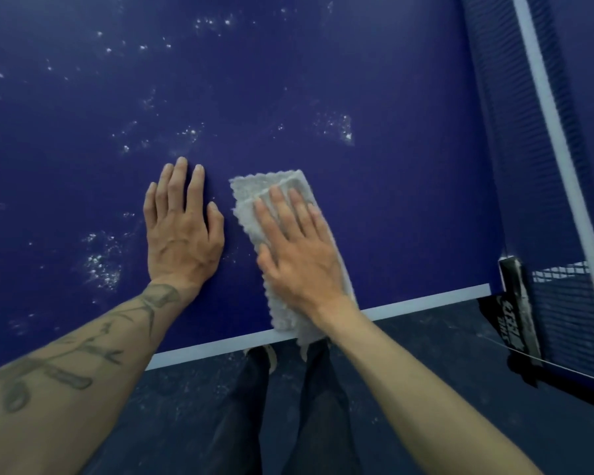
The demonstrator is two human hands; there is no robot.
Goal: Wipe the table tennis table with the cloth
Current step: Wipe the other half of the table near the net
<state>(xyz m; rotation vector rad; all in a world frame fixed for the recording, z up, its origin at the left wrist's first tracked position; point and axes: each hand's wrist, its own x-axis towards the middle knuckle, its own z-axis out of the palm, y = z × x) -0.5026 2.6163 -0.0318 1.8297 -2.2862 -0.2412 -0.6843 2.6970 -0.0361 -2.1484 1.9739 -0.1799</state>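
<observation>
Grey cloth (271, 181) is pressed flat on the table (391, 217) at lower centre by the right hand (299, 255), fingers straight and slightly spread, the left hand (182, 234) is laid flat alongside, fingers together, and white specks (100, 265) scattered across the upper left suggest most of the wiping is undone.

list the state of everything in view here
blue table tennis table: speckled with white dust
grey folded cloth: flat on table, near end overhanging edge
left hand: open, flat on table beside cloth
right hand: open, pressing cloth down
dark mesh net: stretched upright
</observation>
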